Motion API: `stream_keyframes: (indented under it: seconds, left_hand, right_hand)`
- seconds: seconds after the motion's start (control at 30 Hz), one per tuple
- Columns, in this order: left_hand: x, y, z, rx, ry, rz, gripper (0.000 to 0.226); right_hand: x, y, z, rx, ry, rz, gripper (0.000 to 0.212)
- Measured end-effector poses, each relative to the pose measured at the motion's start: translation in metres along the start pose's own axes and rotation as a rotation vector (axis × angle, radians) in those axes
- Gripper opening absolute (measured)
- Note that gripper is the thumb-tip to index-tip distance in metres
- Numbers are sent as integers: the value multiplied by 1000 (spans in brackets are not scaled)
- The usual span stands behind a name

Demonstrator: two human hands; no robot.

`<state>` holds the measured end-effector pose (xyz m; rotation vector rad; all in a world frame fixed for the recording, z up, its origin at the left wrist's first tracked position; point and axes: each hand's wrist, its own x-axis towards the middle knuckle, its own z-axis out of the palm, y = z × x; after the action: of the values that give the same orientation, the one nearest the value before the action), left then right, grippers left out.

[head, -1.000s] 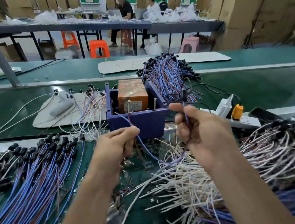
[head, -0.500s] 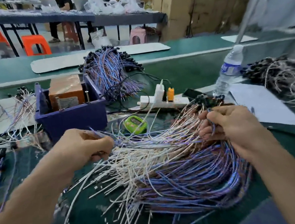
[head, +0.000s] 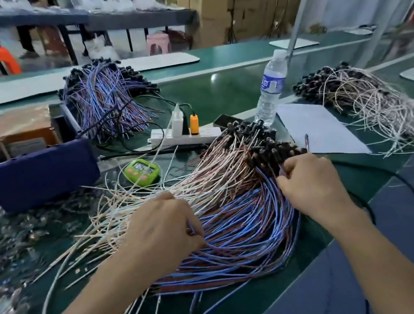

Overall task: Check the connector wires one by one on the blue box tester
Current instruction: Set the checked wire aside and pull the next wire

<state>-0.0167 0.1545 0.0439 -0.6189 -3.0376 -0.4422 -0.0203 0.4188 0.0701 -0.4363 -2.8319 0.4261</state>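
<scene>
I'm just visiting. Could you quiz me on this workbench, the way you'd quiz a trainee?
1. True or false: the water bottle stands upright.
2. What lies between the blue box tester and the near heap of connector wires? A. green timer; B. scissors; C. mug.
3. Which hand is at the heap's black connector ends?
Key: 1 true; 2 A; 3 the right hand.

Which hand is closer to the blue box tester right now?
Left. The left hand holds the connector wires just right of the blue box tester, toward the camera; the right hand is farther right, at the pile's black connector ends.
</scene>
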Motion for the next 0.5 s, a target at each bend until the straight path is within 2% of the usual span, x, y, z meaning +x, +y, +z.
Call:
stream_keyframes:
  seconds: [0.1,0.17,0.27,0.33,0.4,0.5]
  left_hand:
    - [-2,-6,5,-67,12,-38,47]
    - [-6,-12,1,-155,35,-72,76]
    - [-9,-24,-11,-198,82,-109,102]
    - [-12,-34,-17,-175,130,-128,103]
    - [-16,-43,-22,-205,164,-171,93]
    - [-23,-60,-27,-305,236,-249,60]
  right_hand:
    - [-6,-1,8,68,101,-8,7]
    - [-10,-3,11,106,208,-23,19]
    - [-20,-16,13,181,293,-58,14]
    - [-30,-30,18,261,287,-84,20]
    - [-40,-49,27,350,232,-130,22]
    - [-57,-87,45,471,99,-256,22]
